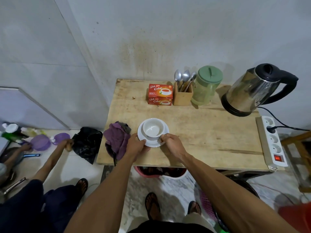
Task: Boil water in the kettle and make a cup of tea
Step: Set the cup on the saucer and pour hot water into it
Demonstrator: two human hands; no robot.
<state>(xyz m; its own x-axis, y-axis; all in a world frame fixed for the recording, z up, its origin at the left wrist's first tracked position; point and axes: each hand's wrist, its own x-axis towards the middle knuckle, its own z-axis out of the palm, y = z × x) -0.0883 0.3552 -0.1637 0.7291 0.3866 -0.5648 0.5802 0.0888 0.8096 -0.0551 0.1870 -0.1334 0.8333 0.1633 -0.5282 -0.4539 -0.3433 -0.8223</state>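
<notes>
An empty white cup (153,127) stands on a white saucer (166,131) near the front of the wooden table (210,132). My left hand (136,146) grips the saucer's left rim. My right hand (170,142) pinches the cup's handle at the right. At the back right a steel kettle (252,91) with a black handle sits on its base, lid down. A red tea box (160,94) stands at the back middle.
A wooden holder with three spoons (183,88) and a green lidded jar (206,86) stand between the box and the kettle. A purple cloth (116,138) lies left of the saucer. A power strip (272,140) lies along the right edge. Another person (42,165) crouches at left.
</notes>
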